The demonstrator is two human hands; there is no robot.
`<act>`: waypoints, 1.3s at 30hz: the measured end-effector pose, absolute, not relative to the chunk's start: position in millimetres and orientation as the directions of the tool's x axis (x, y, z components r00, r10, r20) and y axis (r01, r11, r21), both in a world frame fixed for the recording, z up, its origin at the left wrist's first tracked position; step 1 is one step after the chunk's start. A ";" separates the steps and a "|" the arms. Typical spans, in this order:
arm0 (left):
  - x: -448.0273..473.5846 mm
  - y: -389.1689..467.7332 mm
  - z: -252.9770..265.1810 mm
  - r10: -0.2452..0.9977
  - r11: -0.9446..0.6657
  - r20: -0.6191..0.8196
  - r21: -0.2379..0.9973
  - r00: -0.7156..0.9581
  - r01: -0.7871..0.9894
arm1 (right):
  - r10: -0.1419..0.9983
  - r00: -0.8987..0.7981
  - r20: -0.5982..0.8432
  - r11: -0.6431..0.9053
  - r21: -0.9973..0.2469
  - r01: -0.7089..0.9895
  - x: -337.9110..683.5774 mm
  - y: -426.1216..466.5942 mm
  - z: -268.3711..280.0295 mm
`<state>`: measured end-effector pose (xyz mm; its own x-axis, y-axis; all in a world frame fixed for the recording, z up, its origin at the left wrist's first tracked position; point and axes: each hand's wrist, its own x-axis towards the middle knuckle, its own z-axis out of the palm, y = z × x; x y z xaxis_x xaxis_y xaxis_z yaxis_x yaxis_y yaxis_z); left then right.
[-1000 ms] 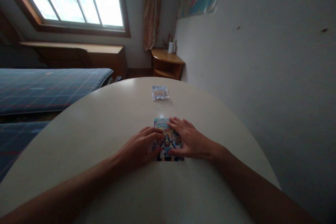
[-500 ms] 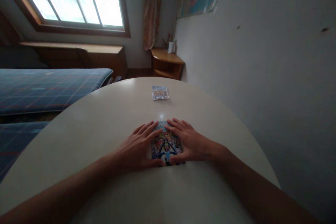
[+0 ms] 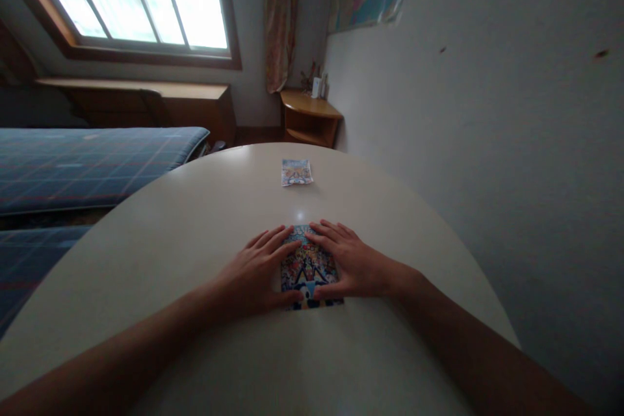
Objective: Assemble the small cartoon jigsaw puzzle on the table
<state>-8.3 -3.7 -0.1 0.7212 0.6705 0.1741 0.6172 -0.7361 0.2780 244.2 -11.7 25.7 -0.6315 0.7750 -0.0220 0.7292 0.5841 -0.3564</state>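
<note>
A flat, rectangular colourful picture (image 3: 312, 266) lies on the white table, with a blue cartoon dog's face at its near edge and a crowded pattern above. Whether it is one sheet or a joined puzzle, I cannot tell. My left hand (image 3: 263, 270) rests over its left edge, fingers stretched forward and thumb along the near side. Over the right edge lies my right hand (image 3: 353, 263), its fingers spread and its thumb on the dog's face. Both hands are open and partly cover the picture. Farther off is a smaller creased paper (image 3: 296, 173) with a similar print.
The round-ended white table (image 3: 205, 221) runs up close to the wall (image 3: 487, 143) on the right. A plaid mattress (image 3: 97, 162) is to the left. Beyond the table's far end stand a wooden corner shelf (image 3: 309, 104) and a long low cabinet (image 3: 190, 92) under the window.
</note>
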 end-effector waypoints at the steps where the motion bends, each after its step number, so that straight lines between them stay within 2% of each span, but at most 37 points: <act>1: -8.2 -3.8 0.1 0.671 -0.736 0.175 0.278 0.720 0.618 | 0.776 -0.631 -0.019 0.584 -0.358 0.729 244.5 -11.7 25.2; 14: -8.6 -3.2 -1.1 0.664 -0.744 0.180 0.256 0.726 0.617 | 0.798 -0.603 0.013 0.569 -0.349 0.745 241.0 -11.9 25.0; 23: -8.9 -3.6 -2.1 0.660 -0.746 0.194 0.282 0.726 0.603 | 0.835 -0.533 0.138 0.546 -0.340 0.766 232.8 -12.3 15.9; 39: -8.7 -2.9 -2.0 0.662 -0.744 0.178 0.272 0.728 0.610 | 0.842 -0.535 0.074 0.529 -0.309 0.790 234.2 -12.6 14.5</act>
<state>-8.7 -2.9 -2.0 0.7280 0.6620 0.1784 0.6101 -0.7442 0.2720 234.2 -12.6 14.5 -0.5349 0.8417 0.0739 0.7901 0.5293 -0.3092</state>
